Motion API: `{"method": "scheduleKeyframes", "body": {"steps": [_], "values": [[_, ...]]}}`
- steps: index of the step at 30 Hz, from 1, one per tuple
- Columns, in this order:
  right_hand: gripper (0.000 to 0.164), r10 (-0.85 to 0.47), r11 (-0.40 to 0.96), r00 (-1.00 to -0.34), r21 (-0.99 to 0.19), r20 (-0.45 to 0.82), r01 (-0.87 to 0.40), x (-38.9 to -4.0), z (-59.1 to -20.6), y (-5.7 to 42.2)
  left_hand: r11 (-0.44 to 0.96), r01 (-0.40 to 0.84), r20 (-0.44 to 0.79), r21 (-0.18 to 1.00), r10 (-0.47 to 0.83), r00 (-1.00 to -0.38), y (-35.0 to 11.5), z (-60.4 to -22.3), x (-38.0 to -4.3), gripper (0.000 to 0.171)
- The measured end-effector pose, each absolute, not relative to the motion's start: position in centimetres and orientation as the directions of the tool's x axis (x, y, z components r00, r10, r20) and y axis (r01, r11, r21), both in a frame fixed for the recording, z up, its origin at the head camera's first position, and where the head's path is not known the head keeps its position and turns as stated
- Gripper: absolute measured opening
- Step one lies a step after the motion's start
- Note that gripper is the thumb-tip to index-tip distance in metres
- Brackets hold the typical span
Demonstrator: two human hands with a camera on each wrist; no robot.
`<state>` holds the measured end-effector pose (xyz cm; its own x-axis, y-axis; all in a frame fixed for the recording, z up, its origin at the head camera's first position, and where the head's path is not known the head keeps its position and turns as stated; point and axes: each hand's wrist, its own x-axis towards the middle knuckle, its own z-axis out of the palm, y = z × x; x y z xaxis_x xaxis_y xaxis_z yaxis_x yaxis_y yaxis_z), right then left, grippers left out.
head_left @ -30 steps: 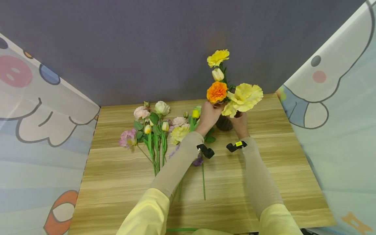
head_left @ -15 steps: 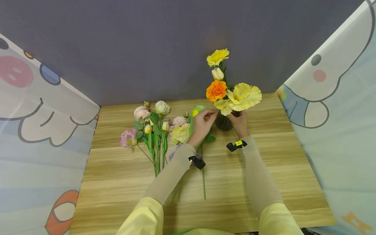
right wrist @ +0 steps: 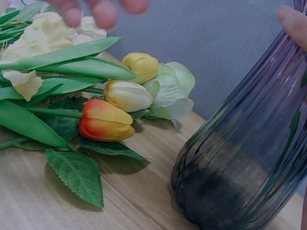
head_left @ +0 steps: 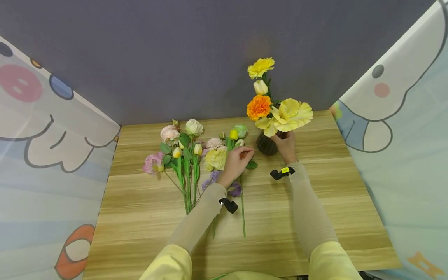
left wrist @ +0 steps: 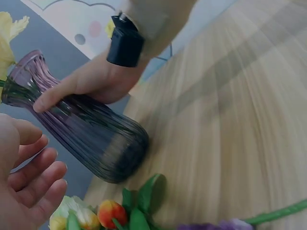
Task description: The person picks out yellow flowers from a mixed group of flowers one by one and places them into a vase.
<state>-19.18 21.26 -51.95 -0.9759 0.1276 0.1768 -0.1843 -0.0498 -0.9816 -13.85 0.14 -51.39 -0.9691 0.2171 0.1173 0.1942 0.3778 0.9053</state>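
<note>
A ribbed, purple-tinted glass vase [left wrist: 96,139] stands upright at the table's back right. My right hand [head_left: 286,147] grips it just below the rim, thumb along the glass. In the vase are a large pale-yellow flower [head_left: 294,116], an orange carnation-like bloom [head_left: 259,107], a cream tulip [head_left: 260,87] and a tall yellow flower [head_left: 260,67]. My left hand [head_left: 235,163] holds nothing, its fingers loosely curled, left of the vase and over the lying flowers. Beneath it is a red-and-yellow tulip [right wrist: 105,122], mostly hidden by the hand in the head view.
Two bunches of artificial flowers lie on the wooden table [head_left: 315,225]. The left bunch has a white rose [head_left: 194,127] and a pink flower [head_left: 153,163]; the middle one has a yellow tulip [head_left: 233,134] and purple blooms [head_left: 235,189]. A grey panel [head_left: 175,58] rises behind.
My left hand has drawn away from the flowers at the vase's mouth, down and left over the middle bunch. The large yellow flower shifted slightly left. My right hand has stayed on the vase.
</note>
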Motion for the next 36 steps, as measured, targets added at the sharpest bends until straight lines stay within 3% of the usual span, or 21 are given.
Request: {"method": "scheduleKeyframes", "body": {"steps": [6, 13, 23, 28, 36], "values": [[0.035, 0.116, -0.069, -0.976, -0.979, 0.185, -0.194, -19.2, -52.0, 21.2, 0.409, 0.216, 0.128, 0.887, 0.230, -0.965, -0.8, -52.7, -12.9, 0.022], [0.034, 0.113, -0.063, -0.975, -0.978, 0.193, -0.200, -19.2, -51.8, 21.1, 0.404, 0.159, 0.080, 0.901, 0.206, -0.975, -1.9, -53.8, -11.5, 0.022], [0.032, 0.126, -0.052, -0.980, -0.985, 0.157, -0.164, -19.1, -51.9, 21.1, 0.494, 0.196, 0.121, 0.847, 0.179, -0.976, -3.2, -55.4, -9.9, 0.019], [0.031, 0.127, -0.034, -0.982, -0.989, 0.141, -0.146, -18.9, -51.7, 21.1, 0.620, 0.166, 0.084, 0.767, 0.160, -0.984, -3.7, -55.8, -8.9, 0.019], [0.035, 0.137, -0.053, -0.982, -0.989, 0.126, -0.134, -18.8, -51.3, 20.9, 0.820, 0.203, 0.084, 0.535, 0.188, -0.979, -3.9, -56.0, -7.6, 0.028]]}}
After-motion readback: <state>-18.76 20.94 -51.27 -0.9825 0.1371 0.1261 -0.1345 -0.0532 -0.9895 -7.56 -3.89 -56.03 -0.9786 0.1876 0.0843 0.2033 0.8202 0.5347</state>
